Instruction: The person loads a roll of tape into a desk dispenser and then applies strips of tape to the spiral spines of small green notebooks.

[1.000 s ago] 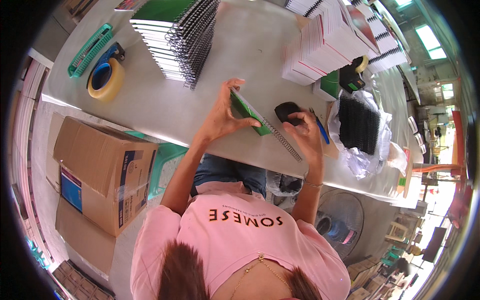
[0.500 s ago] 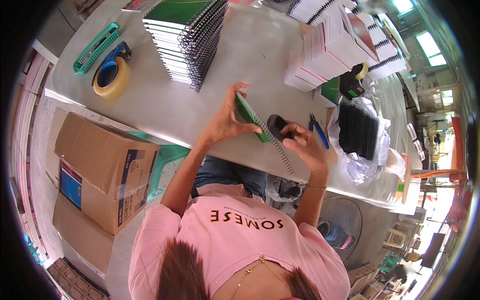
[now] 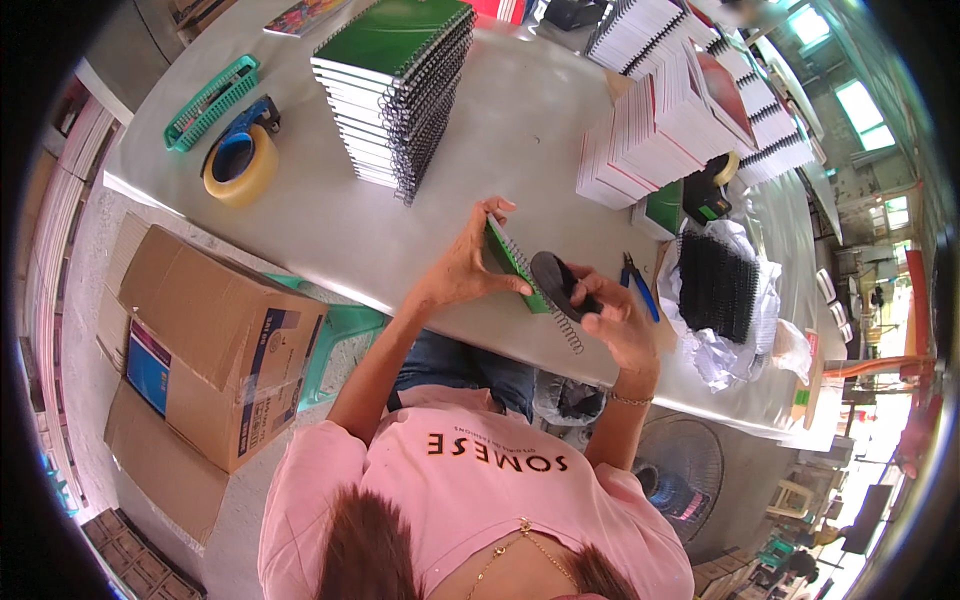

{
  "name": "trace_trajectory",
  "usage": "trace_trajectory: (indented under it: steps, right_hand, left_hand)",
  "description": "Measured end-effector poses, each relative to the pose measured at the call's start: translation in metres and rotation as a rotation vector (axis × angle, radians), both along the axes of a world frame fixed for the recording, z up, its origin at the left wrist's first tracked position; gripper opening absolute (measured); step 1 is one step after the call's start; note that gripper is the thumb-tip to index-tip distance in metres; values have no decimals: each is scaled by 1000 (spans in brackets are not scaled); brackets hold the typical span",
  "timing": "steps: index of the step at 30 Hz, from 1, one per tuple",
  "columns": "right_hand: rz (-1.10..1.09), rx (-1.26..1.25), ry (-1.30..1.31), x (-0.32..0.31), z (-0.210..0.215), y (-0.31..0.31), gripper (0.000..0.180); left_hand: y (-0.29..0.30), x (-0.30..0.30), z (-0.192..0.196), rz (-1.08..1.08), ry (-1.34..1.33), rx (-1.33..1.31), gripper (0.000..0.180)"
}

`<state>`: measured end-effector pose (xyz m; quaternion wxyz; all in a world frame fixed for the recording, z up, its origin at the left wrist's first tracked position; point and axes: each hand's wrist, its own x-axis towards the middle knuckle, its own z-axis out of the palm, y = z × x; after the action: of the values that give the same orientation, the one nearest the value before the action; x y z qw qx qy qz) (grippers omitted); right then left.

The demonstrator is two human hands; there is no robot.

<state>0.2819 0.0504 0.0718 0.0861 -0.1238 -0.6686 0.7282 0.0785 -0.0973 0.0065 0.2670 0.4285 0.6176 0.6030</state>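
Note:
My left hand (image 3: 462,268) grips a green-covered notebook (image 3: 496,246) by its edges, thumb on the near end and fingers at the far end. A dark wire coil (image 3: 572,334) runs along the notebook's right edge, and its loose tail sticks out past the near end. In my right hand (image 3: 628,326) is a flat, rounded black piece (image 3: 548,278), held against or very close to the coil; its exact kind is unclear. Beyond my hands stands a tall stack of green spiral notebooks (image 3: 395,40).
Blue-handled pliers (image 3: 641,285) lie right of my right hand, beside black coils (image 3: 715,285) on white wrapping. Stacked red-edged books (image 3: 640,130) stand farther back. Tape (image 3: 243,170) and a green basket (image 3: 212,105) sit left. A cardboard box (image 3: 220,340) is below the table edge.
The coil's loose tail is shorter, with more of it along the notebook's edge. The black piece has turned to show more of its flat face. The whole view has shifted slightly.

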Motion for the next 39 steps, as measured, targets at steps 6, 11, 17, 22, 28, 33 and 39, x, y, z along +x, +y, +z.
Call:
trace_trajectory:
  steps: [6, 11, 17, 22, 28, 33, 39]
  right_hand:
    - [-52, 21, -122, -10, 11, 0, 33]
    - [97, 71, -32, -16, 23, -8, 27]
    - [31, 191, -135, -30, 19, -6, 28]
    - [-7, 202, -212, -37, 2, 10, 34]
    - [-505, 491, -149, -44, -23, 19, 54]
    - [-718, 1048, -543, 20, -63, 45, 56]
    - [-866, 1203, -593, 45, -71, 16, 49]
  left_hand:
    - [0, 0, 2, 4, 69, 28, 105]
    - [2, 1, -5, 1, 32, 34, 106]
    - [-4, 2, 5, -2, 45, 6, 104]
    - [0, 1, 3, 13, 60, 14, 103]
    - [8, 22, -7, 191, 53, 38, 76]
    - [9, 35, -9, 226, 16, 126, 47]
    - [-3, 26, 14, 125, -206, 56, 28]
